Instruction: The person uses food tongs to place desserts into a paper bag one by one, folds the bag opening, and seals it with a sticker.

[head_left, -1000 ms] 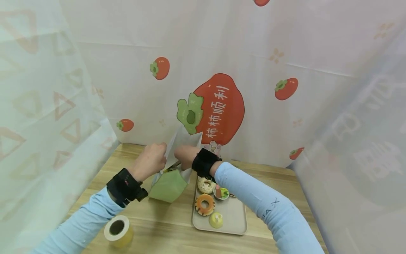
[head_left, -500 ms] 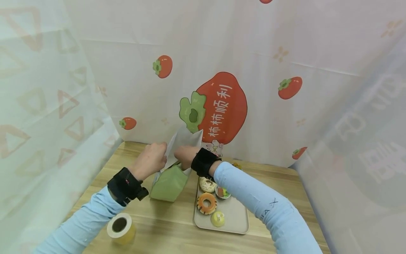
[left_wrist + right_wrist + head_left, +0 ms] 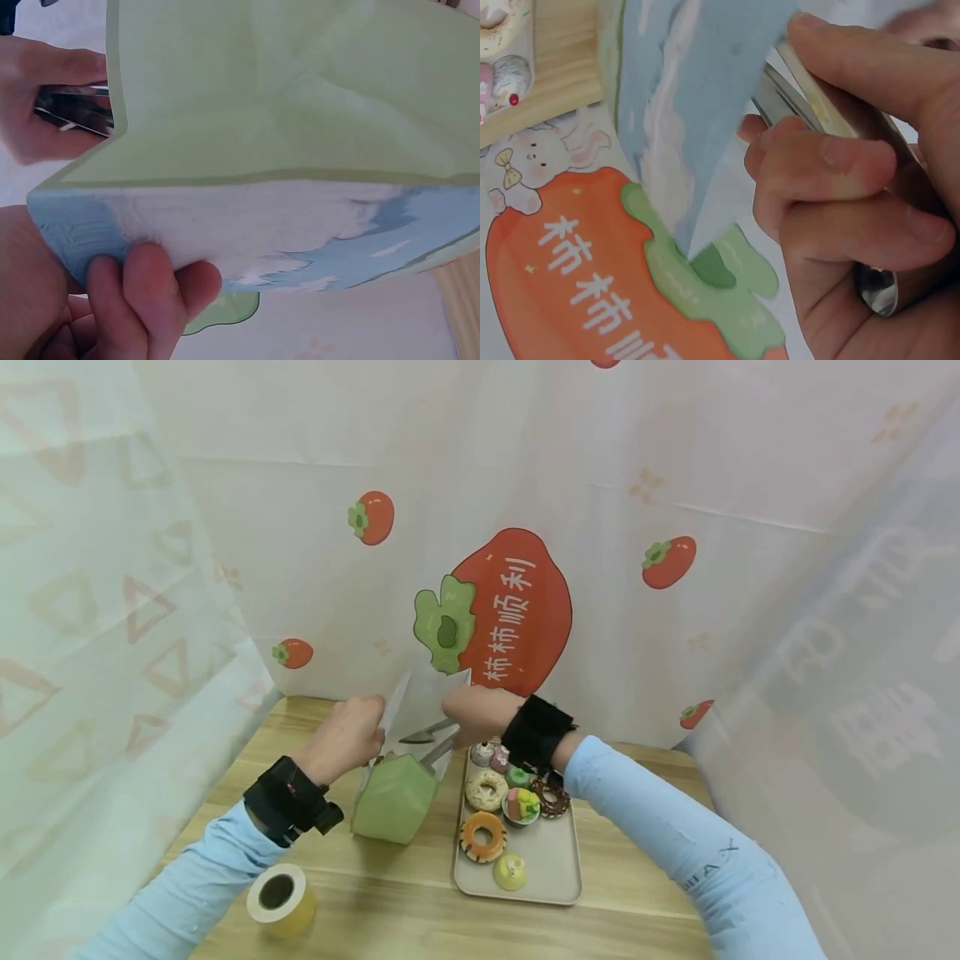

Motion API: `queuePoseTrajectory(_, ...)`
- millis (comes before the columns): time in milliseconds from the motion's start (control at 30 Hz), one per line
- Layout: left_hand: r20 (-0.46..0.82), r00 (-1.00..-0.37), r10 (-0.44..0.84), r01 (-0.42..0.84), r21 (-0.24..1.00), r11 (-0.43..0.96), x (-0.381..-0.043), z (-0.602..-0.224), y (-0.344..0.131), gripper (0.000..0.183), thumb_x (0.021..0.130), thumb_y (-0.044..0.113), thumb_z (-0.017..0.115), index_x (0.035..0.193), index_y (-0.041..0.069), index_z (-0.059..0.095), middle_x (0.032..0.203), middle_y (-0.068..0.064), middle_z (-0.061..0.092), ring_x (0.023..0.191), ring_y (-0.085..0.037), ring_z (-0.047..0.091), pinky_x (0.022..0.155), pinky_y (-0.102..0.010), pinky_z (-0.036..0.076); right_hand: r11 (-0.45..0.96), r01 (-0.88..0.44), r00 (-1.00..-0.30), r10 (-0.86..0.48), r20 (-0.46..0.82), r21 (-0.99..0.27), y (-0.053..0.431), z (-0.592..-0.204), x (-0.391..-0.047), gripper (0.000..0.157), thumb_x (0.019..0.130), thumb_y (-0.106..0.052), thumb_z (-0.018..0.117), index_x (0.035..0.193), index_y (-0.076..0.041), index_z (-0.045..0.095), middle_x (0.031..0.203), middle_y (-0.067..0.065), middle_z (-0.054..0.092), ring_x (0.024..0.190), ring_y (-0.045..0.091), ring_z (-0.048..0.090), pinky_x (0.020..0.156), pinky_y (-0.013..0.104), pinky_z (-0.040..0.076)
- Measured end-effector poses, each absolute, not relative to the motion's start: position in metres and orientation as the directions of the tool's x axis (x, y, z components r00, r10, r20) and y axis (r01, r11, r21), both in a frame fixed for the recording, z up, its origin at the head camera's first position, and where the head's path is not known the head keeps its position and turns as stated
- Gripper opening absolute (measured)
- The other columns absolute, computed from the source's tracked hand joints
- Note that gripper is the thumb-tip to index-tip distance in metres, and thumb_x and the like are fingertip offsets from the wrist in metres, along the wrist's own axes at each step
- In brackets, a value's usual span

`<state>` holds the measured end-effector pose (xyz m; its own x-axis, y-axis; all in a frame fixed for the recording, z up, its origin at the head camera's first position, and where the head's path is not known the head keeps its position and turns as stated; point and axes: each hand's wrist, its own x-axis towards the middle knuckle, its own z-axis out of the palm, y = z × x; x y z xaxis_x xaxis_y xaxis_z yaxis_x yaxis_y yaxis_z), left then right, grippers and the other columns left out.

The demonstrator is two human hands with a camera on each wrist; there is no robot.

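A light green paper bag (image 3: 395, 797) with a pale inside stands on the table, its top gaping. My left hand (image 3: 341, 739) grips the bag's left edge; in the left wrist view, curled fingers (image 3: 154, 289) lie against its blue-and-white side panel. Metal tongs (image 3: 441, 750) are in my right hand (image 3: 480, 714), just above the bag's mouth at its right side. Their two arms are spread apart, and the lower one's end is hidden behind the bag's green front. In the right wrist view, fingers and thumb wrap the shiny tongs (image 3: 832, 112).
Right of the bag lies a beige tray (image 3: 551, 864) with several pastries, among them an orange ring doughnut (image 3: 483, 837) and a yellow cake (image 3: 510, 872). A yellow tape roll (image 3: 288, 910) stands at the front left. Printed curtains enclose the table.
My right hand has moved up and right, drawing the tongs partly out of the bag. More pastries on the tray are uncovered. My left hand keeps its grip on the bag.
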<state>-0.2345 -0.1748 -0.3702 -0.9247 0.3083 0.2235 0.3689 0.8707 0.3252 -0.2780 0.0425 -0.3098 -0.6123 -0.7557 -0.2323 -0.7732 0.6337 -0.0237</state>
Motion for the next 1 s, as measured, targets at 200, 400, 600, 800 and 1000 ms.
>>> queuePoseTrajectory(200, 0.181, -0.937, 0.299, 0.347, 0.369, 0.862, -0.234, -0.372, -0.179, 0.004, 0.085, -0.005, 0.058, 0.084, -0.003, 0.055, 0.068, -0.011, 0.058, 0.048, -0.014, 0.056, 0.043, -0.023, 0.044, 0.628, -0.772, -0.619, -0.778, -0.110, -0.096, 0.078, -0.304, -0.266, 0.018, 0.087, -0.021, 0.076, 0.099, -0.009, 0.070, 0.076, -0.002, 0.063, 0.065, 0.010, 0.051, 0.061, 0.023, 0.042)
queuePoseTrajectory(400, 0.179, -0.932, 0.315, 0.360, 0.361, 0.860, -0.234, -0.371, -0.180, 0.005, 0.086, -0.005, 0.057, 0.082, -0.001, 0.056, 0.067, -0.010, 0.058, 0.047, -0.012, 0.055, 0.044, -0.023, 0.044, 0.643, -0.745, -0.659, -0.751, 0.041, -0.179, 0.119, -0.311, -0.247, 0.028, 0.088, -0.020, 0.076, 0.111, -0.007, 0.066, 0.077, -0.004, 0.057, 0.066, 0.008, 0.049, 0.062, 0.021, 0.042)
queuePoseTrajectory(600, 0.183, -0.931, 0.314, 0.360, 0.347, 0.866, -0.233, -0.370, -0.183, 0.010, 0.085, -0.005, 0.056, 0.078, 0.002, 0.055, 0.063, -0.008, 0.055, 0.044, -0.011, 0.053, 0.047, -0.026, 0.043, 0.627, -0.690, -0.715, -0.669, 0.206, -0.361, 0.162, -0.316, -0.222, 0.019, 0.089, -0.017, 0.075, 0.102, -0.011, 0.064, 0.064, -0.006, 0.038, 0.057, 0.006, 0.035, 0.056, 0.022, 0.031)
queuePoseTrajectory(800, 0.185, -0.931, 0.315, 0.362, 0.352, 0.863, -0.234, -0.371, -0.183, 0.012, 0.085, -0.005, 0.055, 0.075, 0.003, 0.054, 0.062, -0.007, 0.054, 0.044, -0.012, 0.052, 0.047, -0.027, 0.042, 0.630, -0.633, -0.773, -0.549, 0.319, -0.450, 0.208, -0.333, -0.193, 0.023, 0.091, -0.018, 0.071, 0.112, -0.012, 0.063, 0.068, -0.009, 0.041, 0.057, 0.001, 0.034, 0.055, 0.022, 0.034)
queuePoseTrajectory(1000, 0.185, -0.937, 0.297, 0.346, 0.377, 0.859, -0.234, -0.370, -0.185, 0.014, 0.085, -0.004, 0.055, 0.074, 0.004, 0.054, 0.061, -0.006, 0.056, 0.043, -0.010, 0.053, 0.048, -0.027, 0.043, 0.684, -0.571, -0.820, -0.451, 0.352, -0.454, 0.246, -0.366, -0.159, 0.027, 0.092, -0.017, 0.070, 0.117, -0.011, 0.062, 0.068, -0.015, 0.039, 0.055, -0.006, 0.028, 0.052, 0.020, 0.030)
